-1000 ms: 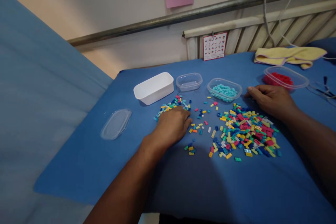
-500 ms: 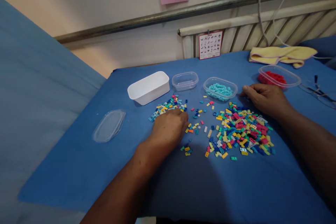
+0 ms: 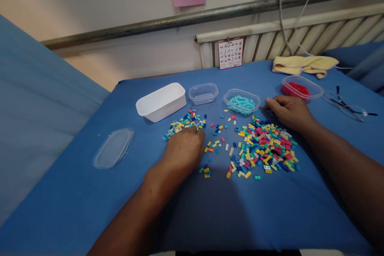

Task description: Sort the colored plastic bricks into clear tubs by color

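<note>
- Fingers curled downward, a person's left hand (image 3: 184,148) meets the near side of a small heap of mixed bricks (image 3: 177,126) on a blue-covered bench (image 3: 120,208); its fingertips are hidden, so any pinch cannot be told
- The right hand (image 3: 289,112) rests loosely bent, thumb forward, between a tub of turquoise pieces (image 3: 241,103) and a tub of red pieces (image 3: 300,89), at the far edge of a larger multicolored pile (image 3: 267,144); whether it grips anything cannot be told
- Loose bricks dot the gap between the two heaps, where a broad sweep of the left wrist could run the groups together
- Behind the small heap stand a white box (image 3: 160,108) and a see-through tub (image 3: 203,94); an overlong reach might knock either one askew
- A sideways slip of the right hand could nudge the turquoise tub and spill its load, while a backward elbow drag might scatter the pile's outer bricks
</note>
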A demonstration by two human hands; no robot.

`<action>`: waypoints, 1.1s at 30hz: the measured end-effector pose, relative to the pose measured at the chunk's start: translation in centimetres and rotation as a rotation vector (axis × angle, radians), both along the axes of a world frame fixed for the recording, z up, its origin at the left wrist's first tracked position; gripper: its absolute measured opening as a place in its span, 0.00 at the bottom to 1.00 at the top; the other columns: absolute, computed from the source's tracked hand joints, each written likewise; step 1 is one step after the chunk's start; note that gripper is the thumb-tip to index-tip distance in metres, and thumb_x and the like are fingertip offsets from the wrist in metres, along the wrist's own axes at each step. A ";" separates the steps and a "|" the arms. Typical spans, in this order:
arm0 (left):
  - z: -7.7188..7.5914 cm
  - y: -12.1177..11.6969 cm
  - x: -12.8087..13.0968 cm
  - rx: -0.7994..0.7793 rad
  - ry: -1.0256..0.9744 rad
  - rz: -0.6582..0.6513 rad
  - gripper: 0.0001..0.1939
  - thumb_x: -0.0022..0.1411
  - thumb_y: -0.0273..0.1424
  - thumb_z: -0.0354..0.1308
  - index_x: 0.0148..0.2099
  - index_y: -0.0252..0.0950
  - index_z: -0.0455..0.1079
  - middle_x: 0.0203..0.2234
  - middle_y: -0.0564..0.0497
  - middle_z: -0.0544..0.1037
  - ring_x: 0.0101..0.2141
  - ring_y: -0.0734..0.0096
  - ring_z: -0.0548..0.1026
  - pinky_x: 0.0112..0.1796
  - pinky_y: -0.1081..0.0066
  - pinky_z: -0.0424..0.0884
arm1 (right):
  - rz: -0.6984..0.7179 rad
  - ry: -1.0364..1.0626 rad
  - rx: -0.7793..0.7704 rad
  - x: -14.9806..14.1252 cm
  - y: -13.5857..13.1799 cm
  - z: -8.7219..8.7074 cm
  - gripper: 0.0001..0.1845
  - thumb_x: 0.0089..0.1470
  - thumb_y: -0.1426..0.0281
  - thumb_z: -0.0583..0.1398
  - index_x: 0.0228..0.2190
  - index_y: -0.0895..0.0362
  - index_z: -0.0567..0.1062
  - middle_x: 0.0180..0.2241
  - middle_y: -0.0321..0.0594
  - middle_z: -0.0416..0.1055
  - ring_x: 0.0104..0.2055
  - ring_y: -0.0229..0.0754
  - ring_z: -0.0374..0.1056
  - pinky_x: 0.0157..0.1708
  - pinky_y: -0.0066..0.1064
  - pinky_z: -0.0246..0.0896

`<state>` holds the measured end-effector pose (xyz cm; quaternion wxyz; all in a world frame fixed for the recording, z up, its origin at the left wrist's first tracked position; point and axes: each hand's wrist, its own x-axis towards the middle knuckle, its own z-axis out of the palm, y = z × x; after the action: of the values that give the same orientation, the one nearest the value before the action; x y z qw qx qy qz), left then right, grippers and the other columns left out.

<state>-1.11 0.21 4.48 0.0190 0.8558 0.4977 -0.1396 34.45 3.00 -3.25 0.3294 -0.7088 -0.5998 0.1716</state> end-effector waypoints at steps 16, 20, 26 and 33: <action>-0.4 0.9 -0.6 -0.027 -0.067 0.014 0.13 0.69 0.26 0.52 0.49 0.37 0.76 0.47 0.40 0.80 0.45 0.50 0.81 0.43 0.59 0.75 | 0.004 0.013 0.019 0.0 0.3 -0.1 0.26 0.65 0.47 0.58 0.32 0.53 0.85 0.22 0.37 0.73 0.27 0.44 0.67 0.28 0.35 0.54; -1.0 1.0 -1.0 -0.023 -0.216 -0.058 0.13 0.70 0.26 0.52 0.48 0.38 0.78 0.46 0.42 0.79 0.44 0.56 0.79 0.45 0.62 0.74 | 0.007 0.015 0.021 0.0 0.4 -0.1 0.27 0.65 0.46 0.57 0.32 0.52 0.85 0.21 0.37 0.73 0.27 0.44 0.67 0.27 0.35 0.55; -1.0 1.9 -2.4 -0.030 -0.370 -0.071 0.16 0.73 0.26 0.52 0.51 0.39 0.82 0.45 0.45 0.81 0.47 0.60 0.80 0.50 0.64 0.75 | -0.014 -0.009 -0.008 -0.1 0.2 0.0 0.25 0.65 0.49 0.58 0.33 0.53 0.86 0.20 0.37 0.72 0.24 0.43 0.65 0.28 0.36 0.55; -0.6 2.2 -3.2 -0.056 -0.459 -0.010 0.13 0.74 0.31 0.57 0.54 0.40 0.82 0.49 0.47 0.84 0.51 0.60 0.81 0.54 0.62 0.76 | -0.005 0.004 0.001 0.2 0.2 -0.4 0.25 0.66 0.49 0.59 0.34 0.54 0.86 0.23 0.39 0.75 0.26 0.43 0.67 0.29 0.36 0.56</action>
<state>-4.30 2.41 3.92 0.1551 0.8668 0.4718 0.0450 34.60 3.22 -3.68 0.3315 -0.7096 -0.5976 0.1719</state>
